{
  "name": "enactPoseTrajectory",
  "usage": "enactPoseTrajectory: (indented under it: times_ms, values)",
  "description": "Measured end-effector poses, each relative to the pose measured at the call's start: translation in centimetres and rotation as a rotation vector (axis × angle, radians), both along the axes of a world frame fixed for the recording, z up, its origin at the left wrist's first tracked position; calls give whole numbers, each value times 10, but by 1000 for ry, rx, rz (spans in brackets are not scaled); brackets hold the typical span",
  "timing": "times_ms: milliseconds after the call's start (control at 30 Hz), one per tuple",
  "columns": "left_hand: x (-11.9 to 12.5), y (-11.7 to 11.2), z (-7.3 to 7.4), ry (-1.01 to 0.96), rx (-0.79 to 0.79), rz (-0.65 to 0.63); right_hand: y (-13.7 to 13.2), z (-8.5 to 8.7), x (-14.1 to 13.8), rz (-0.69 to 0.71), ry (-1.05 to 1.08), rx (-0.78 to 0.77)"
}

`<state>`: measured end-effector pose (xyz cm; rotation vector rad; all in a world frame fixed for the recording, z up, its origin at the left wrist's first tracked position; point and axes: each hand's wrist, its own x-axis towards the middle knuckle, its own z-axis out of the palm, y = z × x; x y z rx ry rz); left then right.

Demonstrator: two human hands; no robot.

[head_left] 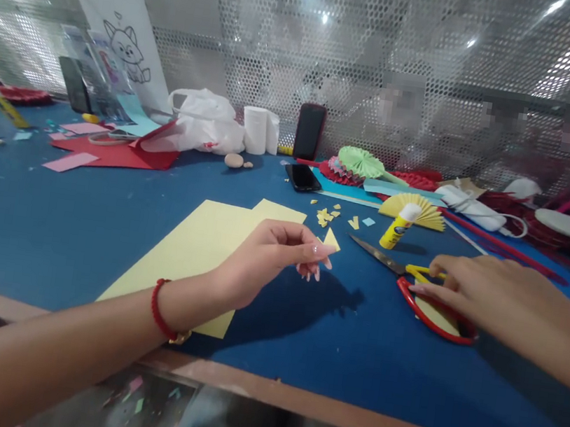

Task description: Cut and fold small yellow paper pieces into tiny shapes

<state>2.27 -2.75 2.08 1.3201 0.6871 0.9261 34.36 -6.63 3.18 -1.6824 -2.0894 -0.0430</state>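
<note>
My left hand (284, 252) is closed in a pinch on a small triangular piece of yellow paper (333, 241), held above the table. Beneath that forearm lie pale yellow paper sheets (179, 248), partly covered by it. On the right, my right hand (486, 291) has its thumb and fingers at the handles of the scissors (389, 262). One handle is red, the other yellow, and the blades point left with their tips apart. Some yellow paper shows through the red handle loop. Several yellow paper scraps (325, 216) lie beyond my left hand.
A glue stick (400, 227) stands tilted by a yellow folded paper fan (418, 209). Behind are a dark phone (303, 178), a green paper rosette (361, 162), a white plastic bag (205, 121) and red paper (123, 154). A perforated metal panel (277, 43) rises behind the blue table (23, 226).
</note>
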Motion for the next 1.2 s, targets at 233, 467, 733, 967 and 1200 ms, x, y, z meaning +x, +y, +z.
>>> enactPoseTrajectory:
  times_ms: [233,467,733,967,1200]
  values:
    - [4,-8,-7,133,35,-230,-17,8,-77,316,283,-237]
    - [2,-13,-9,251,161,-271,-15,-18,-105,459,629,-394]
    - [2,-11,-27,444,878,-60,-13,-42,-110,326,908,-583]
    - [-2,-10,-23,445,837,-178,-15,-39,-108,313,916,-613]
    - [0,-10,-12,376,333,-271,-20,-37,-104,362,812,-583]
